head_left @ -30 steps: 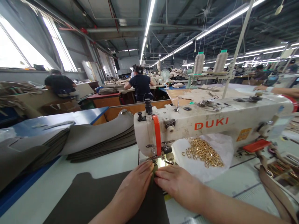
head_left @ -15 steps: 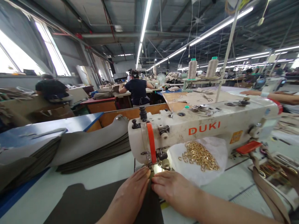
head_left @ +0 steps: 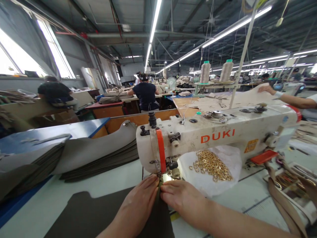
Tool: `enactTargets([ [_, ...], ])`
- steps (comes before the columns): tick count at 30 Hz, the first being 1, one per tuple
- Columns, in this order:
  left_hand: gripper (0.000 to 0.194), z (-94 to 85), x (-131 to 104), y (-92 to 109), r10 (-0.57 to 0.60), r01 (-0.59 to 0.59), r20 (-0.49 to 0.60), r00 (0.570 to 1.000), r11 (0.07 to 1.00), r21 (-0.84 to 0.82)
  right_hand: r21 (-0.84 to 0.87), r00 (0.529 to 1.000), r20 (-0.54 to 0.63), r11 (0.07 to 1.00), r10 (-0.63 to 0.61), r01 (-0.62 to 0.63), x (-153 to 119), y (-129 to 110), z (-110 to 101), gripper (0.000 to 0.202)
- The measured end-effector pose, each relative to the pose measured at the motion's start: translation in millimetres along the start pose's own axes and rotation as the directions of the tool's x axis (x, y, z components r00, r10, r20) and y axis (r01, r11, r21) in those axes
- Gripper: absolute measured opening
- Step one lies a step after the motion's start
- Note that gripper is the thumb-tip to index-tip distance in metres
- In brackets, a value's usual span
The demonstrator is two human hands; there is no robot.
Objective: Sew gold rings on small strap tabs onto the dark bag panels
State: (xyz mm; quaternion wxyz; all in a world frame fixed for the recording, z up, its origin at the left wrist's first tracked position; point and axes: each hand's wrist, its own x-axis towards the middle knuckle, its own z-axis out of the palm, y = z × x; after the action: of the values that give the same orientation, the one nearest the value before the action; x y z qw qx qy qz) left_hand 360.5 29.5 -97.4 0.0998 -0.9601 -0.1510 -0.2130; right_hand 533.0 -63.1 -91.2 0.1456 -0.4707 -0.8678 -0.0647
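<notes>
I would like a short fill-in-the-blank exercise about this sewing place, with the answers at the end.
The sewing machine is marked ____ in orange.
The small metal rings on the white sheet are ____ in colour.
The tops of the two thread cones are ____.
Of the left hand and the right hand, both on the dark fabric, the ____ one is nearer the rings.

Missing words: DUKI; gold; green; right.

A dark olive-grey panel (head_left: 99,211) of sheet material lies flat on the pale tabletop (head_left: 111,177), its far left corner cut in a curved step, its near side running out of view. Its far end runs up to the needle end of the white DUKI sewing machine (head_left: 190,132), where a narrow olive-green band (head_left: 160,185) shows, perhaps a fold
</notes>
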Motion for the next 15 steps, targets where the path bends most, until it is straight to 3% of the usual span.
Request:
enactTargets([
  [9,0.035,-1.4,3.1,3.7,-0.032,0.031,0.044,0.999,0.999,0.024,-0.007,1.0,0.011,1.0,0.013,-0.013,1.2,-1.7,-7.3,0.006],
  [15,0.033,-13.5,-13.4,14.4,-0.051,0.051,-0.033,0.998,0.998,0.027,-0.004,0.999,-0.006,0.999,-0.046,0.046,-6.0,-11.1,-2.0,0.006],
])
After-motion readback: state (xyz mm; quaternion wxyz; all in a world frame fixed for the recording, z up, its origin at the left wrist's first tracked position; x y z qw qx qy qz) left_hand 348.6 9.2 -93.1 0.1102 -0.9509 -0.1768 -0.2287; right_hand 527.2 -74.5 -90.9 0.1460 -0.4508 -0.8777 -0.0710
